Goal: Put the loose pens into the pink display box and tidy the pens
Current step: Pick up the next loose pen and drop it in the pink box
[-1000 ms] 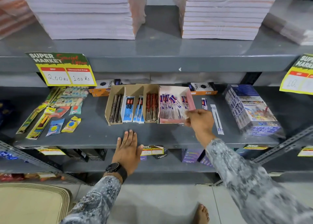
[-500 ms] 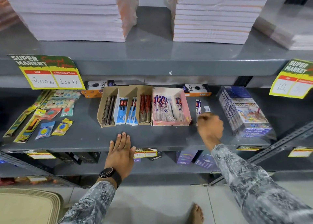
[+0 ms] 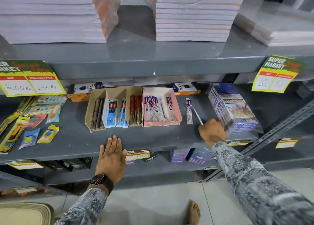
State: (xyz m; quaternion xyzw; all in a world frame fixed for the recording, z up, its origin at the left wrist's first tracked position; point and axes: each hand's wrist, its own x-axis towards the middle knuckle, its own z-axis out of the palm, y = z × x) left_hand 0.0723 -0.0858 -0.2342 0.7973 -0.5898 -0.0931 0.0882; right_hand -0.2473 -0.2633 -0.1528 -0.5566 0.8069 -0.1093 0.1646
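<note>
The pink display box [image 3: 177, 105] stands on the middle shelf, holding several wrapped pens in white, blue and red sleeves. Just right of it one loose wrapped pen [image 3: 189, 110] lies flat on the shelf. A second loose pen [image 3: 197, 115] slants up from my right hand [image 3: 212, 133], whose fingers are closed on its lower end. My left hand [image 3: 112, 155] lies flat and open on the shelf's front edge, below the brown boxes.
A brown divided box [image 3: 108, 95] of pens adjoins the pink box on the left. A clear-wrapped blue pack [image 3: 232, 107] sits right of my hand. Hanging packets [image 3: 34, 119] lie far left. Price tags [image 3: 32, 82] hang from the upper shelf with paper stacks [image 3: 193, 15].
My right hand has left the pink box, moved right and down, and closed on a loose pen lying beside the box. My left hand has stayed on the shelf edge.
</note>
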